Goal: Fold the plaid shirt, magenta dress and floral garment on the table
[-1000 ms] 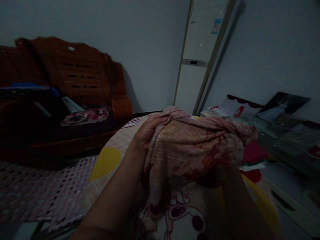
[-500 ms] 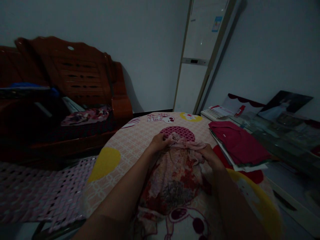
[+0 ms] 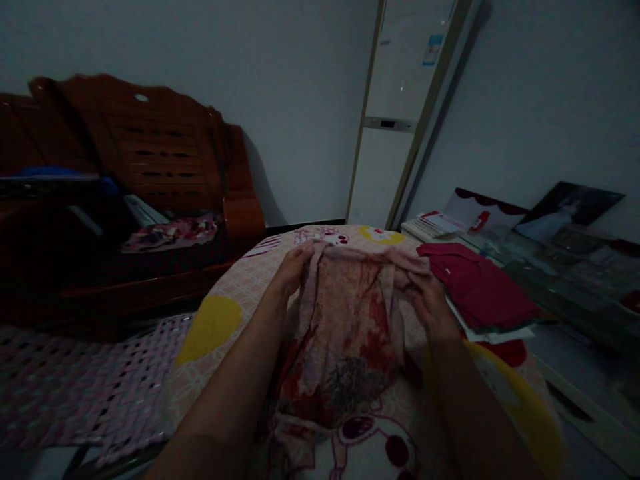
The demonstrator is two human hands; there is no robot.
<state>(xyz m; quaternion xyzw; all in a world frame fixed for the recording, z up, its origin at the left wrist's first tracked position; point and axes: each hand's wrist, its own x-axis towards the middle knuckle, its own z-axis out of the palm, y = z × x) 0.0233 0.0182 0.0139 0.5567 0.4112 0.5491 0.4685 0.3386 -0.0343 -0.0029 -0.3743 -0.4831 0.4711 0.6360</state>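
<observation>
Holding mottled pink cloth (image 3: pixel 340 313); blue label (image 3: pixel 433 50) illegible.

Lighting is dim. A soft shadow falls on the wall (image 3: pixel 305 100) right of the wooden bench (image 3: pixel 167 143). Pinpoint glare marks the tall white unit (image 3: pixel 393 100). Fine detail is soft; edges appear stretched.

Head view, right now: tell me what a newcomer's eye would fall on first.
Probably the blotched pink cloth at lower centre, its upper corners held by the left hand and right hand over the patterned table cover. Next, likely the folded crimson fabric at the table's right side, then the carved wooden seat against the wall at left.
</observation>
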